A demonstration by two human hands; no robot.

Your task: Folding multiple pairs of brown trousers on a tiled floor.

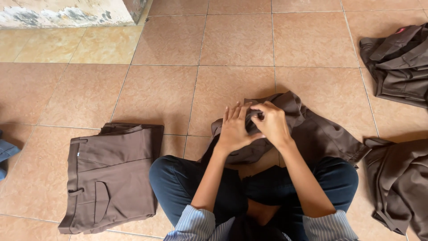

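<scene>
Two hands meet at the centre of the frame over one crumpled brown fabric garment [312, 134], which lies on the floor just ahead of the person's crossed legs in dark blue trousers [187, 183]. The left hand [235, 129] presses flat on the cloth with its fingers spread, gripping nothing. The right hand [270, 122] touches it from the right, its fingers curled and pinched closed on a small fold of the same cloth. The garment is bunched and uneven, its edges trailing toward the right of the frame, so its folding looks barely begun.

At lower left lies a pair of brown trousers [111, 178], neatly folded flat with the waistband and a back pocket showing; this one appears finished. At upper right a heap of dark brown clothing [399, 67] lies loose, and at lower right another rumpled brown garment [401, 183] lies unfolded; both seem yet to be handled. Everything lies on a floor of glossy tan ceramic tiles [160, 85]. A scrap of blue cloth [5, 151] shows at the left edge, and a pale, stained wall base [67, 13] runs along the upper left.
</scene>
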